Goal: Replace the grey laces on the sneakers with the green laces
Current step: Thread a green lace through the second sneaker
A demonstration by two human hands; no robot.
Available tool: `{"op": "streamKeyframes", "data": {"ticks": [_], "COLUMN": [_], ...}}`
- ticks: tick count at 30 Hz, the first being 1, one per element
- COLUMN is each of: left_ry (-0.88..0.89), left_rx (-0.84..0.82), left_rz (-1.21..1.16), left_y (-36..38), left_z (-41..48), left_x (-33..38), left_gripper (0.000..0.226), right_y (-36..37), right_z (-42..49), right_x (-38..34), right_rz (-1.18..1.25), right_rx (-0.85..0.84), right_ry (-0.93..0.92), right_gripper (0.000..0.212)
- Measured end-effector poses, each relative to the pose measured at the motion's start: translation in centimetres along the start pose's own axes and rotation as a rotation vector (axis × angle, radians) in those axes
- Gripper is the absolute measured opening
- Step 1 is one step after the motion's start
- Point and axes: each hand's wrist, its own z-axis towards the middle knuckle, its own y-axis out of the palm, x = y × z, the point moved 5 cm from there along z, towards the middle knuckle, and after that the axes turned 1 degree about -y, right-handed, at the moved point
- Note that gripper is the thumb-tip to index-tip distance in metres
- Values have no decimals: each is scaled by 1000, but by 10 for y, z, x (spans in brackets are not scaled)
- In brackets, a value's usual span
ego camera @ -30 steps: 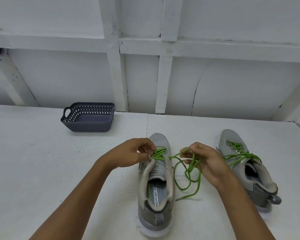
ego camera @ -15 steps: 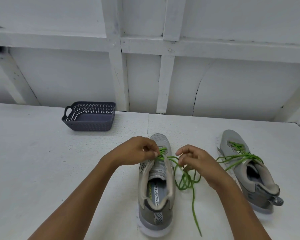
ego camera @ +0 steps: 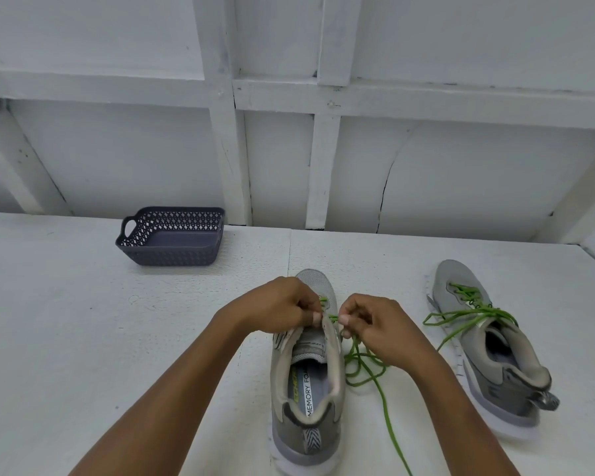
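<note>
Pinching close together, both grips meet over the throat of the near sneaker (ego camera: 306,424). This sneaker stands mid-surface, toe pointing away and open heel toward the person. The left grip (ego camera: 282,305) is curled tight. Its thumb and forefinger are closed on the green lace (ego camera: 361,369) where it crosses the top of the tongue, right at the sneaker's left collar edge. The right grip (ego camera: 375,324) is curled as well. Its fingertips (ego camera: 343,319) nip the same lace just beside the sneaker's right collar edge, nearly touching the left grip's thumb. From under the right grip the slack drops in loose loops onto the white surface (ego camera: 66,321), beside the sneaker's right flank. One long tail runs toward the person and out of the bottom edge of the view. A few green crossings show beyond the knuckles, toward the toe. The insole print reads "MEMORY FOA", the rest hidden by the collar.

A second sneaker (ego camera: 495,355) stands well apart to the right, angled with its toe away. The second lace (ego camera: 468,316), also green, is threaded through its eyelets, and the ends lie loose to its left, untied. A dark perforated basket (ego camera: 176,257) with a handle cutout sits far to the left, near the white panelled wall (ego camera: 461,166).
</note>
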Motion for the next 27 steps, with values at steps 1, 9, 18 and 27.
{"op": "streamKeyframes", "data": {"ticks": [1,9,18,27], "left_ry": [-9,-56,-8,-103], "left_rx": [-12,72,-20,83], "left_rz": [9,-123,-103,-141], "left_y": [1,-10,-8,-9], "left_z": [1,-2,-5,0], "left_x": [-2,-19,-5,-16], "left_gripper": [15,11,3,20], "right_y": [2,3,4,10], "right_z": [1,3,6,6], "right_x": [-1,12,2,17], "right_rz": [-39,132,34,114], "right_rx": [-13,-78,-84,-204], "right_ry": [-1,56,-71,159], "right_gripper": [20,19,12,32]}}
